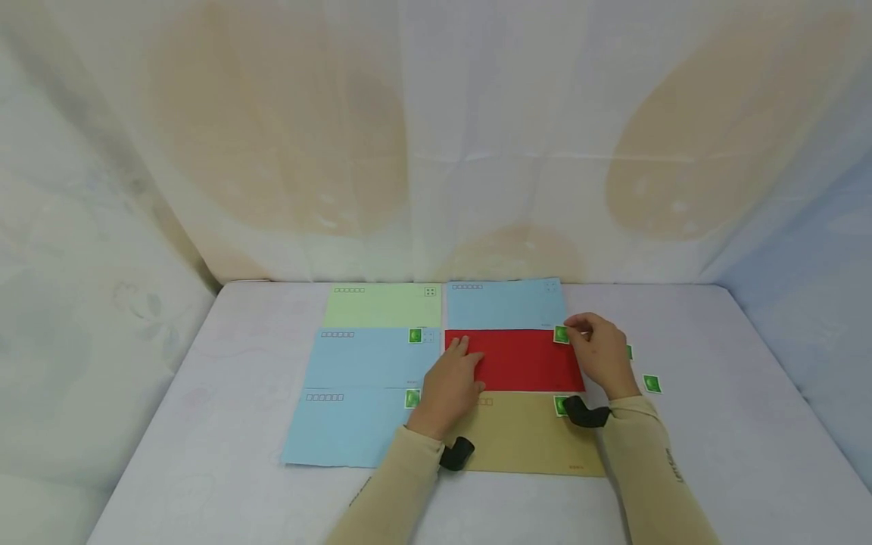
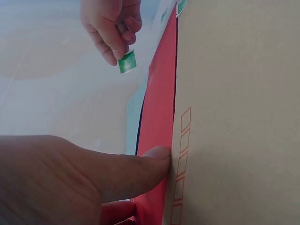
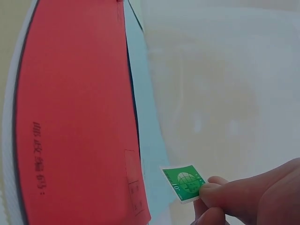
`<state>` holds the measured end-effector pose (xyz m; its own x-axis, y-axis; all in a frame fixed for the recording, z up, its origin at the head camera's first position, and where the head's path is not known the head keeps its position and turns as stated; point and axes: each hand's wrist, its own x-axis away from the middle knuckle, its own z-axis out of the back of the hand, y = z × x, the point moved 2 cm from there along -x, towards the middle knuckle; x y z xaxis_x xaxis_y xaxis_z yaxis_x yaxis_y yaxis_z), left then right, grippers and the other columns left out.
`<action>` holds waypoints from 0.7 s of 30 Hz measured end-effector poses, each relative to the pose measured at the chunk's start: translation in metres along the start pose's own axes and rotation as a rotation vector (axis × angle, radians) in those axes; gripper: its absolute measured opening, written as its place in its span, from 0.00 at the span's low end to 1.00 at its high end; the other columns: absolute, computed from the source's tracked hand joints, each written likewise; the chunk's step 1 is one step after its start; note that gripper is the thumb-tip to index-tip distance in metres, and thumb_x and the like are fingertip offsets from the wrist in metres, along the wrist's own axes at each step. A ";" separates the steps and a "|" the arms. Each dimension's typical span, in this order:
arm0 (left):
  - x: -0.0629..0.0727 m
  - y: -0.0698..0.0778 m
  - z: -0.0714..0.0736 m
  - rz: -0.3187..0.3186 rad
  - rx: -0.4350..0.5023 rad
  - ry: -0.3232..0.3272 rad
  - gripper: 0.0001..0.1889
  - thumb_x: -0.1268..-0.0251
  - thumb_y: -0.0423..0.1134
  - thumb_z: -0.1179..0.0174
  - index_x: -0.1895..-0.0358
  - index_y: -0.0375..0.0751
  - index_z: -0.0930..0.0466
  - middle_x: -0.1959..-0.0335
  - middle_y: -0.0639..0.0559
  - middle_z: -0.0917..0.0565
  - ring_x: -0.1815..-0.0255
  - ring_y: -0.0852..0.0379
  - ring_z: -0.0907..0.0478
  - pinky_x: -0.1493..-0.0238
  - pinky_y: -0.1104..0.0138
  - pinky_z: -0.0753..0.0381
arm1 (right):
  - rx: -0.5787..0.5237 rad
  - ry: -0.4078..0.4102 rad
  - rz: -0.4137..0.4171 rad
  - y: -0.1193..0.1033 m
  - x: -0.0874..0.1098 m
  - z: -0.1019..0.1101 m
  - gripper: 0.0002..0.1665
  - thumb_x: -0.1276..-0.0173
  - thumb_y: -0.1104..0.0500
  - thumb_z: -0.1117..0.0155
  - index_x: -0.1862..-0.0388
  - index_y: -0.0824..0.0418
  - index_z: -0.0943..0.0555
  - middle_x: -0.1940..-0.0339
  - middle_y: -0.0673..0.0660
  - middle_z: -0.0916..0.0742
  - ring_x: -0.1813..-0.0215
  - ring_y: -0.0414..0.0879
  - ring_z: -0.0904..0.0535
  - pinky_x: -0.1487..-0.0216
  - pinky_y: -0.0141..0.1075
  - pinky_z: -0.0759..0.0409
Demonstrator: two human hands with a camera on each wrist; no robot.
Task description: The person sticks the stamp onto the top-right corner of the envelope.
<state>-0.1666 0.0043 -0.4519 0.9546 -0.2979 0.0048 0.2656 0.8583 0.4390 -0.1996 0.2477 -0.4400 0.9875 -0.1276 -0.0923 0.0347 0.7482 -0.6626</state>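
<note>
Between thumb and fingertips, my right hand [image 1: 602,352] pinches a green postage stamp [image 3: 184,183] by its edge. The stamp is held above the upper right corner of the red envelope [image 1: 524,363], apart from the paper in the right wrist view. My left hand [image 1: 451,386] rests on the left end of the red envelope, fingers extended, its thumb [image 2: 140,171] near the border with the tan envelope [image 1: 531,443]. A green stamp sits at the tan envelope's upper right, partly hidden by the black right wrist strap [image 1: 586,412].
At left lie a green envelope [image 1: 384,305] and two blue envelopes [image 1: 368,359], the blue ones bearing stamps [image 1: 415,335]. Another blue envelope [image 1: 506,303] lies behind the red one. Loose stamps [image 1: 652,384] lie right of my right hand. Patterned curtains [image 1: 477,136] enclose the table.
</note>
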 end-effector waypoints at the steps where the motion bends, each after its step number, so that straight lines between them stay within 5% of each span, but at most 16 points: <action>1: 0.000 0.000 0.000 0.000 0.002 -0.001 0.30 0.42 0.41 0.26 0.35 0.40 0.20 0.28 0.40 0.29 0.24 0.44 0.37 0.38 0.56 0.22 | -0.002 -0.002 0.003 -0.001 0.000 0.000 0.15 0.24 0.61 0.46 0.47 0.70 0.20 0.51 0.70 0.16 0.55 0.60 0.21 0.58 0.45 0.18; 21: 0.000 0.001 0.002 0.006 -0.001 -0.017 0.29 0.41 0.41 0.27 0.35 0.40 0.21 0.27 0.40 0.29 0.24 0.44 0.38 0.35 0.56 0.25 | 0.016 -0.050 0.002 -0.006 -0.003 -0.008 0.15 0.24 0.60 0.44 0.47 0.69 0.19 0.53 0.68 0.15 0.55 0.59 0.21 0.55 0.50 0.18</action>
<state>-0.1671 0.0043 -0.4499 0.9537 -0.3000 0.0221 0.2605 0.8604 0.4381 -0.2042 0.2386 -0.4422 0.9941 -0.0937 -0.0555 0.0352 0.7590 -0.6501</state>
